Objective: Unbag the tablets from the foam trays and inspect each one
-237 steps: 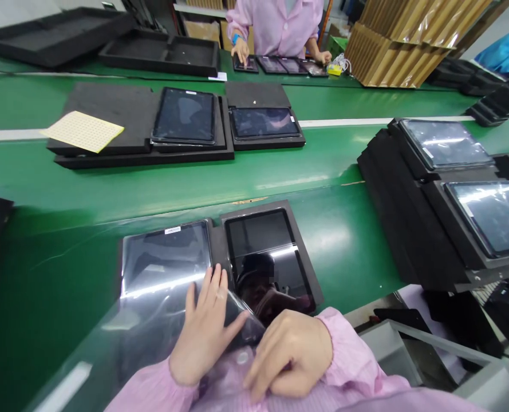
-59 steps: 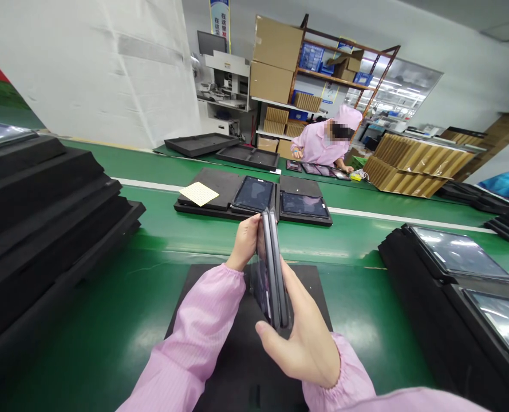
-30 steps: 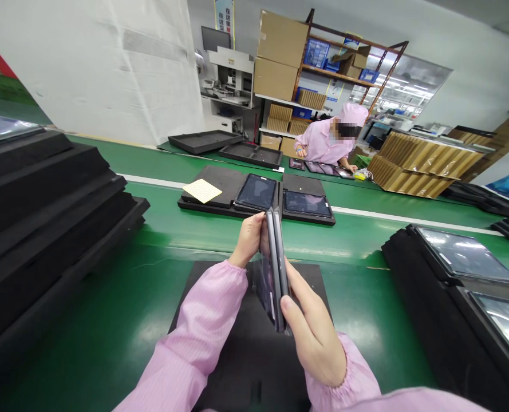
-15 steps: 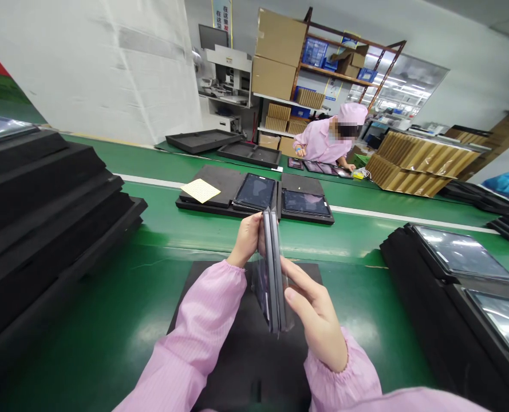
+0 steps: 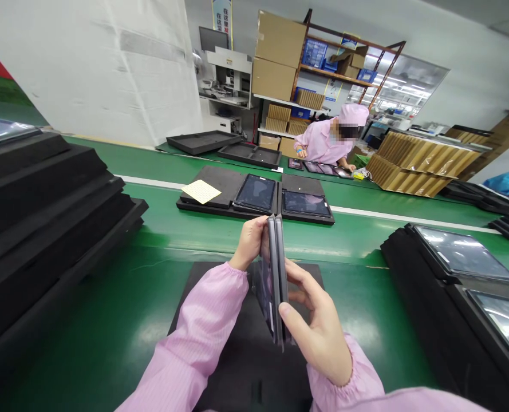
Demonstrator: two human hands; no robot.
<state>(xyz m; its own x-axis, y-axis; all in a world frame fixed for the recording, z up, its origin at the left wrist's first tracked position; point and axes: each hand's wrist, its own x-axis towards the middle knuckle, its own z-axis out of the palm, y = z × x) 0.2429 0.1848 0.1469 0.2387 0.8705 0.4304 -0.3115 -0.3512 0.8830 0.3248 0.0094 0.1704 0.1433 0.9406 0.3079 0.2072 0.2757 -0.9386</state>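
Two thin tablet-like panels (image 5: 273, 280) stand on edge, face to face, between my hands, with clear film at their edges. My left hand (image 5: 251, 243) grips them at the far upper end, its fingers partly hidden behind the near panel. At the right side, my right hand (image 5: 316, 317) holds the pair, thumb on the near edge and fingers against the outer face. Beneath them lies a flat black foam board (image 5: 245, 372) on the green surface.
Black foam trays are piled at left (image 5: 43, 229), and another pile with glossy screens (image 5: 464, 252) stands at right. Ahead, a black tray (image 5: 220, 209) carries tablets and a yellow sheet (image 5: 201, 191). Across the bench, a co-worker in pink (image 5: 323, 140) handles panels.
The pair of panels has shifted slightly right and toward me. My right thumb has moved from the outer face onto the near edge of the panels.
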